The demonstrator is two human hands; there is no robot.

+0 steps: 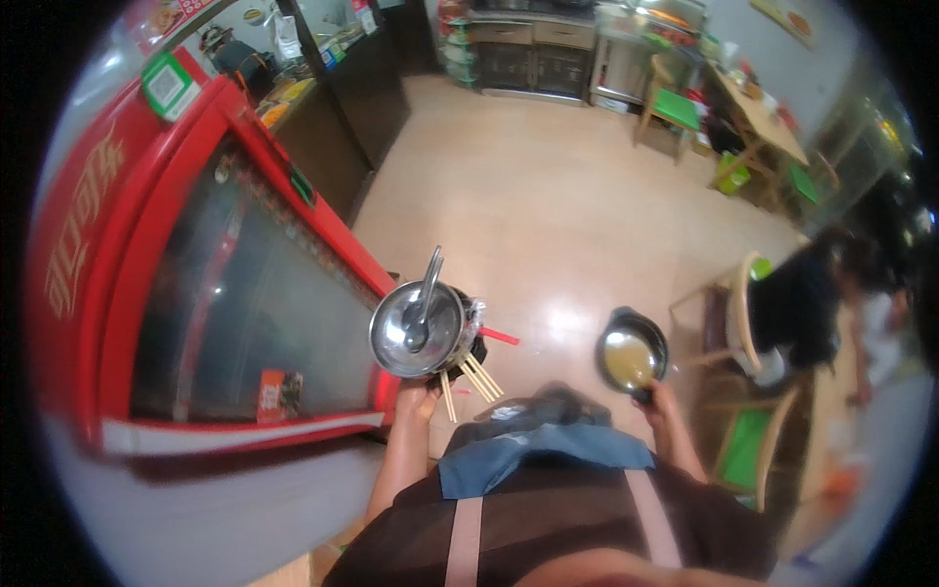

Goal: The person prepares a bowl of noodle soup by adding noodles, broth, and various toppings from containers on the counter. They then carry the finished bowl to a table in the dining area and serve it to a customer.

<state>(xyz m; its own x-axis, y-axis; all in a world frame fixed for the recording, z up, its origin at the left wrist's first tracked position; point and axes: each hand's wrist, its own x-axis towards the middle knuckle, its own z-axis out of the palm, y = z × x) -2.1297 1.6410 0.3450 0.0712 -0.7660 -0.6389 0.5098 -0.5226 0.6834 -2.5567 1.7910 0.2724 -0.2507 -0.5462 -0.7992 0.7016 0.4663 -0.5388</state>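
Note:
My left hand [419,397] is closed under a stack of dishes, its fingers mostly hidden below them. On top lies a shiny metal bowl [392,326] with metal spoons [425,308] leaning in it, their handles past the far rim. Beneath the bowl, several wooden chopsticks [480,378], a red straw-like stick [501,336] and some clear crumpled plastic [475,314] stick out from a dark dish. My right hand [662,407] grips the short handle of a black bowl [616,312] holding yellowish-brown liquid [629,363]. This bowl is apart from the stack.
A red glass-door drinks fridge [352,257] stands close on my left. Wooden chairs with green seats [744,447] and a seated person [792,301] at a table are on my right. Ahead, tiled floor [506,169] leads to a counter with cabinets [534,62]. A person works behind the left counter [315,132].

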